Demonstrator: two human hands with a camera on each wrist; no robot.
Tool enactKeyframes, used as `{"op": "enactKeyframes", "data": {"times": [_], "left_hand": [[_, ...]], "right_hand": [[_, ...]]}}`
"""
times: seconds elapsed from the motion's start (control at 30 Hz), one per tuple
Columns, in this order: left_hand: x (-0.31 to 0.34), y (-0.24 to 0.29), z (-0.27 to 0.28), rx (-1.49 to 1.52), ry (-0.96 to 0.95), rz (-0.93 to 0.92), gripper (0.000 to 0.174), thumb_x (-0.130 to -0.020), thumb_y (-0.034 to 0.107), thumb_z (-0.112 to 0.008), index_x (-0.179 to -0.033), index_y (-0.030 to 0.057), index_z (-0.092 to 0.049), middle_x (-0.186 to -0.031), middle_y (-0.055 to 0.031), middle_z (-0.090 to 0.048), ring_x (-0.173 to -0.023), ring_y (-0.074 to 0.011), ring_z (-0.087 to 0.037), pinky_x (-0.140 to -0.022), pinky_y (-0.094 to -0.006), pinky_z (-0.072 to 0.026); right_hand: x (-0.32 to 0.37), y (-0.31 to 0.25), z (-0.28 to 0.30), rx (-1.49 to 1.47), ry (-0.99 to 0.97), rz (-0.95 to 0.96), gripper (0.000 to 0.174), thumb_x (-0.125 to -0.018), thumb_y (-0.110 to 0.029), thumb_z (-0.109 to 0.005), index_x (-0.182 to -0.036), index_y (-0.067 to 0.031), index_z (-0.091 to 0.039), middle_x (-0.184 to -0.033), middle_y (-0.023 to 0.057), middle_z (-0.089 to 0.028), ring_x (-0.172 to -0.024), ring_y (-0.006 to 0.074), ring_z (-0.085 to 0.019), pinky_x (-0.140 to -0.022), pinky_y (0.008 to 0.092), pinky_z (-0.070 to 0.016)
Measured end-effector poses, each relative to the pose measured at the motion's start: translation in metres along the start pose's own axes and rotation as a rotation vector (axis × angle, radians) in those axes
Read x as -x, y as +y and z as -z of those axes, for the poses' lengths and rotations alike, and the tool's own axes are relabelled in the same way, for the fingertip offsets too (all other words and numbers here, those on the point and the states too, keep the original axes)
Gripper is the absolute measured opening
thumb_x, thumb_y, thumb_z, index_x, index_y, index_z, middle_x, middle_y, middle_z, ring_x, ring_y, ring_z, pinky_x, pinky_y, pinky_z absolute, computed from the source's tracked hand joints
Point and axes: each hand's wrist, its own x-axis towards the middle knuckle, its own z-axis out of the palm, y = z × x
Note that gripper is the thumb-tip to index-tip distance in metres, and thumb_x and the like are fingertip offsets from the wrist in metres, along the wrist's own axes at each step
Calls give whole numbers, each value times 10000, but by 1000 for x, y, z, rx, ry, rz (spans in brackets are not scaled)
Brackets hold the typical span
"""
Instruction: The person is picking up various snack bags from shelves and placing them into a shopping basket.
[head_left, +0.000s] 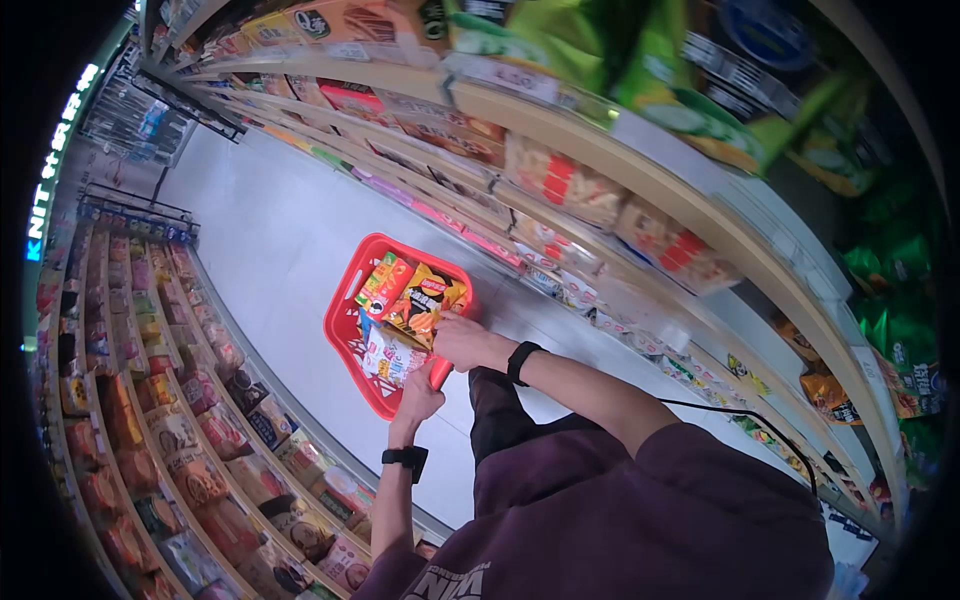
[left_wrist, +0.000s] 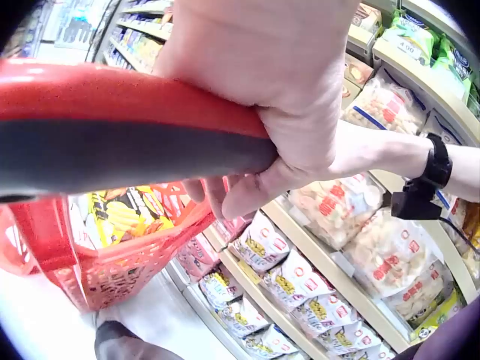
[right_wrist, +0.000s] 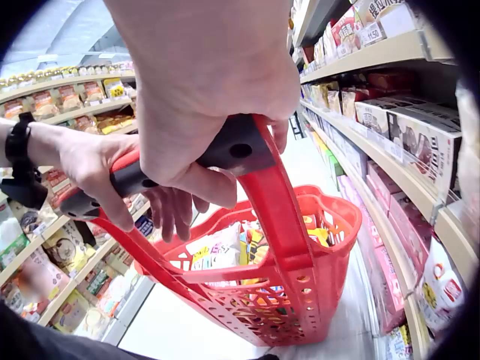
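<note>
A red shopping basket [head_left: 333,325] hangs by its red-and-black handle [head_left: 440,373] in front of the person. My right hand [head_left: 470,343] grips the handle, its thumb hooked under the bar in the right wrist view. At the handle's other end is my left hand [right_wrist: 94,161], thumb on the near side and fingers hanging beyond the bar. Inside lie a black-and-yellow chip bag [head_left: 428,295], a red-and-green snack packet [head_left: 385,280] and a white snack bag [head_left: 388,358]. Both wrists wear black bands.
Curved shelves of packaged snacks [head_left: 215,470] run along the left. To the right, a shelf [head_left: 600,130] holds green bags, boxes and white-and-red bags close to the right arm. A pale floor aisle [head_left: 260,220] stretches ahead. A black cable [head_left: 760,413] trails by the right side.
</note>
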Motion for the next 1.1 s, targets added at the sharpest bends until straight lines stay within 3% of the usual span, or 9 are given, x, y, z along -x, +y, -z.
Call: {"op": "enactKeyframes", "data": {"times": [0.33, 0.43, 0.53, 0.63, 0.67, 0.77, 0.8, 0.9, 1.1], "left_hand": [[-83, -75, 103, 126, -40, -76, 631, -592, -69, -567, -1218, 6, -556, -844, -298, -619, -854, -450, -623, -759, -437, -513], [-96, -90, 121, 21, -46, 10, 424, -623, -82, -544, -1035, -1, -600, -857, -201, -668, -870, -376, -664, -791, -390, -514], [-103, -95, 136, -20, -100, 96, 445, -624, -81, -545, -1054, 11, -609, -863, -210, -669, -867, -390, -661, -789, -400, -517], [-109, -111, 138, -35, -81, -63, 575, -601, -58, -562, -1174, -9, -563, -847, -295, -626, -829, -453, -626, -741, -464, -520], [-112, -112, 137, -3, -87, -88, 555, -602, -52, -567, -1156, -13, -568, -845, -292, -629, -830, -455, -626, -739, -470, -520], [-105, -107, 137, 9, -82, -113, 504, -607, -34, -579, -1111, -21, -583, -840, -283, -637, -829, -454, -630, -737, -483, -521], [-104, -104, 139, -44, -72, -103, 492, -610, -29, -582, -1102, -21, -588, -839, -279, -640, -828, -451, -633, -740, -485, -522], [-103, -99, 135, -191, 9, -116, 376, -662, 30, -636, -1033, -15, -602, -820, -278, -649, -850, -432, -645, -753, -464, -523], [-68, -81, 130, -491, 133, -62, 380, -733, 174, -710, -1028, -28, -580, -878, -239, -671, -776, -399, -668, -699, -477, -553]], "right_hand": [[-150, 39, 16, -8, 7, -73, 219, -551, -82, -720, -770, -88, -726, -896, 84, -680, -1076, 275, -564, -1073, 436, -320], [-169, 39, 14, 68, 67, -81, 154, -612, -108, -729, -766, -94, -730, -832, 72, -679, -999, 246, -588, -978, 379, -381], [-185, 41, 11, 76, 61, -92, 175, -622, -131, -739, -795, -112, -731, -892, 61, -682, -1018, 235, -578, -979, 372, -375], [-189, 31, 10, 191, 173, -149, 213, -629, -165, -758, -839, -138, -734, -976, 54, -675, -1075, 221, -551, -992, 365, -365], [-185, 26, 14, 205, 77, -184, 328, -663, -189, -752, -979, -118, -698, -1146, 82, -630, -1211, 238, -485, -1066, 393, -327], [-168, 9, 15, 261, 333, -276, 442, -683, -202, -745, -1093, -83, -630, -1284, 114, -554, -1313, 263, -408, -1138, 433, -259], [-162, 2, 16, 173, 264, -292, 466, -721, -159, -704, -1156, -60, -568, -1361, 127, -488, -1356, 281, -362, -1167, 471, -210], [-143, -15, 6, 153, 405, -320, 420, -735, -104, -671, -1143, -69, -578, -1352, 118, -492, -1352, 281, -364, -1165, 480, -212], [-132, -46, -8, 130, 436, -471, 511, -744, -87, -650, -1239, -73, -527, -1392, 126, -453, -1385, 286, -324, -1170, 507, -177]]}}
